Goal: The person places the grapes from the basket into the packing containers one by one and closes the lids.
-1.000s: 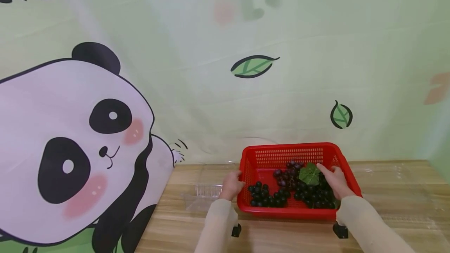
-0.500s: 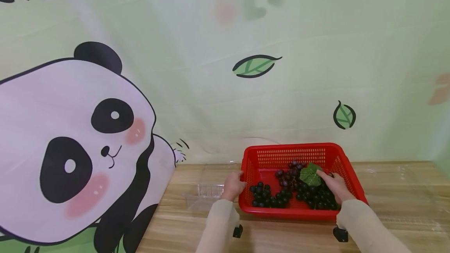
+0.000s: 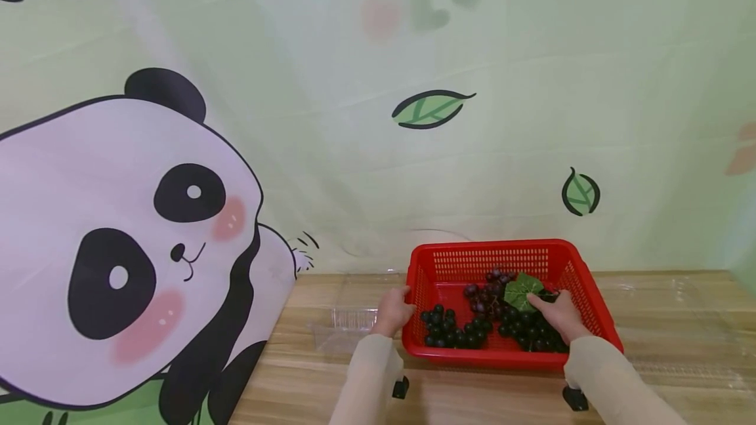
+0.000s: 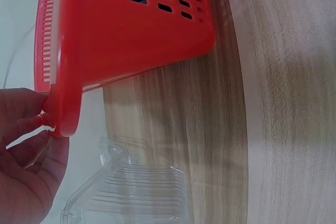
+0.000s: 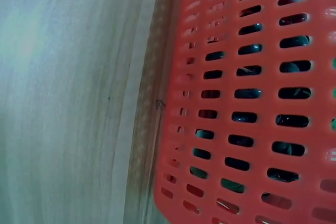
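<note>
A red perforated basket (image 3: 590, 310) stands on the wooden table and holds bunches of dark grapes (image 3: 451, 332) and a purple bunch (image 3: 483, 294). My left hand (image 3: 394, 309) pinches the basket's left rim; in the left wrist view the thumb and fingers (image 4: 37, 121) close on the rim's edge (image 4: 65, 98). My right hand (image 3: 558, 317) lies inside the basket over a dark bunch (image 3: 528, 338), its fingertips at a green leaf (image 3: 518, 290). Whether those fingers curl round the bunch is hidden. The right wrist view shows only the basket wall (image 5: 252, 103).
A clear plastic clamshell box (image 3: 345, 326) (image 4: 131, 192) lies on the table (image 3: 307, 372) just left of the basket. A panda-printed backdrop (image 3: 130, 235) stands close behind and to the left. More clear plastic lies at the table's right side (image 3: 679, 284).
My right hand has slid from the basket's right side inward and down onto the dark grapes by the leaf. The left hand has stayed on the rim.
</note>
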The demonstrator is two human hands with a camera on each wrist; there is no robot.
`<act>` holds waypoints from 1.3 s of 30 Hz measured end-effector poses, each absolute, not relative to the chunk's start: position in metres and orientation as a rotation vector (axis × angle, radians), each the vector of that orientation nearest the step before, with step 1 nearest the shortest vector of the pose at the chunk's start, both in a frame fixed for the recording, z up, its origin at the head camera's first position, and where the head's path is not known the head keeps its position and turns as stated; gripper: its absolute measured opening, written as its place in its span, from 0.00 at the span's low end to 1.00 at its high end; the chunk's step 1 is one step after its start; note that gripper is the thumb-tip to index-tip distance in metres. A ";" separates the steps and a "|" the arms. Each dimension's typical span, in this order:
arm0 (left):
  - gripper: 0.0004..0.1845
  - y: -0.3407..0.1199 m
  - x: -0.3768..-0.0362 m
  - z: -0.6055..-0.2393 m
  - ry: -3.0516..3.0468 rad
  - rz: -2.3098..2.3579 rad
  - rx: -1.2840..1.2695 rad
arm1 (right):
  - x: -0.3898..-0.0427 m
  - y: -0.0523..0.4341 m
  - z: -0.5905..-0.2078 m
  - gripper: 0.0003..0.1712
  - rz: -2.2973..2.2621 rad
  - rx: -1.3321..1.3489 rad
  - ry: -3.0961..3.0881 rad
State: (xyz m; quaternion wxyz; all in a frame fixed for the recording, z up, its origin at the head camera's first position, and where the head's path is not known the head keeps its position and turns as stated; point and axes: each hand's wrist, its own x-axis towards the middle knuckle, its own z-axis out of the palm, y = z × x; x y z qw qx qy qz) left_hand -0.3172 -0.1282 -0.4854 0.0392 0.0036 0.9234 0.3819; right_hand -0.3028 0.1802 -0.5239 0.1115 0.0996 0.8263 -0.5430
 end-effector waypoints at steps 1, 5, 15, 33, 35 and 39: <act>0.24 -0.128 -0.317 -0.485 2.822 1.179 0.005 | -0.303 0.180 -0.524 0.56 -1.581 0.295 2.433; 0.24 -0.128 -0.317 -0.485 2.826 1.176 0.007 | -0.303 0.180 -0.525 0.59 -1.571 0.318 2.435; 0.23 -0.127 -0.316 -0.485 2.840 1.174 0.021 | -0.304 0.181 -0.528 0.60 -1.605 0.324 2.394; 0.23 -0.127 -0.317 -0.487 2.844 1.159 -0.004 | -0.306 0.178 -0.530 0.58 -1.549 0.196 2.444; 0.23 -0.127 -0.317 -0.487 2.851 1.153 0.005 | -0.306 0.177 -0.530 0.57 -1.547 0.183 2.445; 0.23 -0.127 -0.318 -0.487 2.841 1.161 -0.003 | -0.306 0.176 -0.529 0.55 -1.549 0.169 2.447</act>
